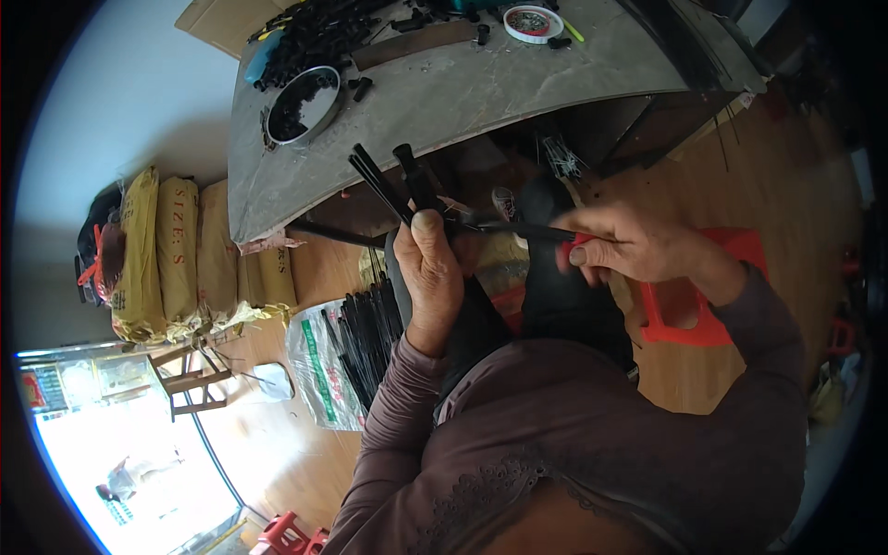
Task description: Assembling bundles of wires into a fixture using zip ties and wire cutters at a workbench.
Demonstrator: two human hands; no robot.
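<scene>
A bundle of black rods (384, 180) is clamped upright in the closed left hand (433, 268), its long axis tilted up and to the left toward the near edge of the grey worktable (481, 88). A red-handled tool (575, 248) is gripped in the closed right hand (629, 245); its dark shaft (513, 228) lies horizontally and points left, meeting the bundle at the left thumb. Open room is available below the table edge, above the lap. More black rods lie in a plastic bag (324, 365) on the floor to the left.

A grey stone-topped workbench (481, 92) fills the upper centre of the frame, bearing a heap of small black parts (319, 37), a round metal pan (301, 104), a wooden slat (413, 43) and a white-rimmed dish (533, 23). At lower left, a plastic bag of black rods (347, 356) lies on the wooden floor (268, 444).
</scene>
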